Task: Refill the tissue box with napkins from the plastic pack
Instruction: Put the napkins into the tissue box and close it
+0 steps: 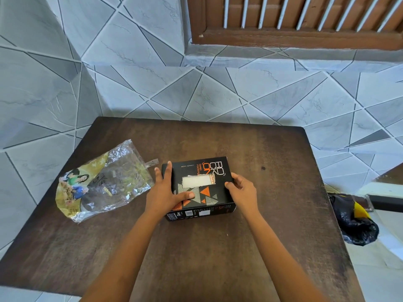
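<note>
Refill looks done: white napkins (pixel 196 181) show in the black cardboard tissue box (pixel 220 192) on the dark wooden worktop (pixel 261 236), left hand (pixel 165 192) flat on top, right hand (pixel 241 189) gripping its edge, so next I'd just let go.

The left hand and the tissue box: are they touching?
Touching. The head view shows the left hand lying flat on top of the tissue box, thumb stretched across its printed pattern.

Black box (pixel 218 168), orange triangles; brown table (pixel 261 236); clear green-printed pack (pixel 104 186).
</note>
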The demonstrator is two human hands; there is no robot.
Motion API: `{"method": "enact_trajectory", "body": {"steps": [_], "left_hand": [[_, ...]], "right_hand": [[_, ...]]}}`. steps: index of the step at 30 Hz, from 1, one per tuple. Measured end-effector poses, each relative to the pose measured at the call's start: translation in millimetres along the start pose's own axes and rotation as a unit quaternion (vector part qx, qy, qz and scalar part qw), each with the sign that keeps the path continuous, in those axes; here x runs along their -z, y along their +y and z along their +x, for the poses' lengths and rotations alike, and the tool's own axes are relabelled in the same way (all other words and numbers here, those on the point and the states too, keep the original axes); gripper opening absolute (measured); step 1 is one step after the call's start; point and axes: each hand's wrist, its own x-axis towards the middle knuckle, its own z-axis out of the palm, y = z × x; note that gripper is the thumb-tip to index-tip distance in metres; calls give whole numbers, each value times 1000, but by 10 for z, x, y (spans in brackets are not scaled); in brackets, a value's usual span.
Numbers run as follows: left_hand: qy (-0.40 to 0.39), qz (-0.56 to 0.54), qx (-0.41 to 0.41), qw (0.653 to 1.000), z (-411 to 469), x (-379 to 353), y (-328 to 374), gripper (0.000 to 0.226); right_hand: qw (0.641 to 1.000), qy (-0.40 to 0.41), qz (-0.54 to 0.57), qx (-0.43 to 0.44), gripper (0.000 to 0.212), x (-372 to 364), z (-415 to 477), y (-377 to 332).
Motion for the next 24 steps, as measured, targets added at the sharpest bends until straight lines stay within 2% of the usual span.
{"method": "enact_trajectory", "body": {"steps": [3,6,8,10,11,14,17,24], "left_hand": [[4,-89,-2,996,-49,2,-80,118],[-56,-184,5,981,-197,49,-222,122],[-97,-170,-4,981,-281,52,-262,117],[-82,-151,-10,985,-272,24,-274,113],[-62,-154,-10,986,-242,27,-274,110],[-2,-173,-5,985,-89,71,-274,96],[59,-170,-7,984,93,128,-278,82],[78,-112,-26,990,717,263,-266,68]], "right_hand": [[996,-40,-77,37,54,27,-50,81],[981,-109,-145,69,85,85,-159,238],[984,-120,-120,58,102,112,-217,275],[987,-114,-102,53,111,117,-206,275],[987,-114,-104,54,110,97,-191,252],[986,-117,-100,66,87,13,-82,149],[983,-130,-101,74,85,-51,101,49],[983,-86,-132,94,81,-317,645,-221]]}}
